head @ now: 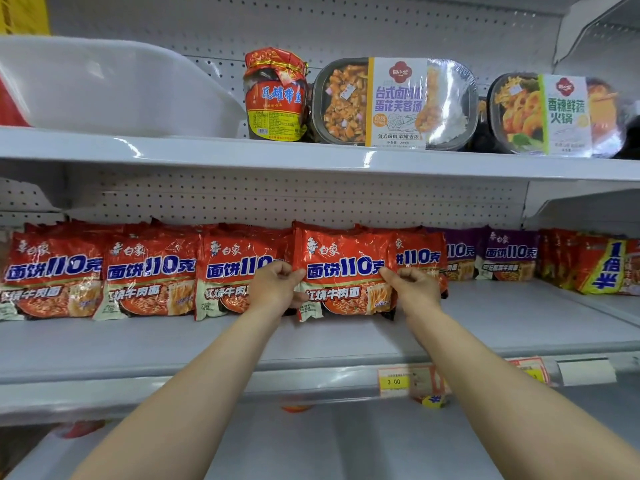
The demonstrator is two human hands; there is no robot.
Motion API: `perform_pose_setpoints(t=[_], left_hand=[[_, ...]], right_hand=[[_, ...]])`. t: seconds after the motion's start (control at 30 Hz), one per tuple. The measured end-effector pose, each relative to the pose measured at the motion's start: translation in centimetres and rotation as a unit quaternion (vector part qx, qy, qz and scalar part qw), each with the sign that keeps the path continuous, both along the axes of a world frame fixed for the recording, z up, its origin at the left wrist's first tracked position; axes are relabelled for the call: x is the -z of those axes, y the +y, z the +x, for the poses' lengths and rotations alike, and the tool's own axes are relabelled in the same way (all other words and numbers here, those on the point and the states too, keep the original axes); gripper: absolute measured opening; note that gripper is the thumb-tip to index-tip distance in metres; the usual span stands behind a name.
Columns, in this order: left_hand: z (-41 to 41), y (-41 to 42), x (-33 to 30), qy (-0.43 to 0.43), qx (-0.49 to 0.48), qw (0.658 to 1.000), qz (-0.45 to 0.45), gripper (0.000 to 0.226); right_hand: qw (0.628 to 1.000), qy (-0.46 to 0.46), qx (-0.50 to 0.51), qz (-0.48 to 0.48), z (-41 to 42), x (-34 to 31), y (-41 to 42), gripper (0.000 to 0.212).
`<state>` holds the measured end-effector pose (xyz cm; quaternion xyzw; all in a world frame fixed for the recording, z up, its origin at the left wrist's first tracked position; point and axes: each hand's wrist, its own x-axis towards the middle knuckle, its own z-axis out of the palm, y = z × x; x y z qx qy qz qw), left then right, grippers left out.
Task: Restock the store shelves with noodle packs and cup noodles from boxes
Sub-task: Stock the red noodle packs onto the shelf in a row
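On the middle white metal shelf (pixel 485 306), the shiny red plastic noodle pack (pixel 341 271) stands upright, fourth in its row. Left hand (pixel 277 284) and right hand (pixel 414 285) each pinch one side edge. Push it back gently and line up its front with the packs beside it.

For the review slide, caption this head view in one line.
Both hands, left and right, pinch a red noodle pack upright on the middle shelf.
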<state>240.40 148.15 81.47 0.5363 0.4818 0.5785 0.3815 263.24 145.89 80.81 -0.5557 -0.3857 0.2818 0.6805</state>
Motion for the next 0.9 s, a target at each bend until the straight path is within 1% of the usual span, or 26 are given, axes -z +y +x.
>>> perform_pose_setpoints(t=[0.1,0.23,0.33,0.47,0.63,0.83,0.9], left_hand=[[0.3,0.5,0.0,0.024,-0.023,0.999,0.012,0.016],[0.5,1.3,0.1,0.06,-0.052,0.996,0.033,0.024],[0.3,1.8,0.2,0.068,-0.055,0.995,0.04,0.022],[0.2,2.3,0.5,0.079,-0.059,0.994,0.041,0.022],[0.0,3.0,0.7,0.066,-0.059,0.995,0.034,0.021],[0.0,3.4,1.5,0.052,-0.044,0.998,0.006,0.012],[0.1,3.5,1.5,0.064,-0.043,0.997,0.007,0.011]], right_hand=[[1.0,-0.008,0.007,-0.001,-0.1,-0.2,0.4,0.019],[1.0,0.006,0.0,0.0,-0.4,-0.4,0.6,0.018],[1.0,0.025,0.002,0.003,-0.6,-0.4,1.0,0.018],[1.0,0.024,0.003,0.001,-0.6,0.0,1.4,0.016],[0.999,0.043,-0.018,0.006,-0.3,0.1,2.3,0.016],[0.998,0.003,-0.064,-0.002,0.0,1.5,3.7,0.026],[0.997,-0.021,-0.077,-0.014,0.1,1.7,3.9,0.03]])
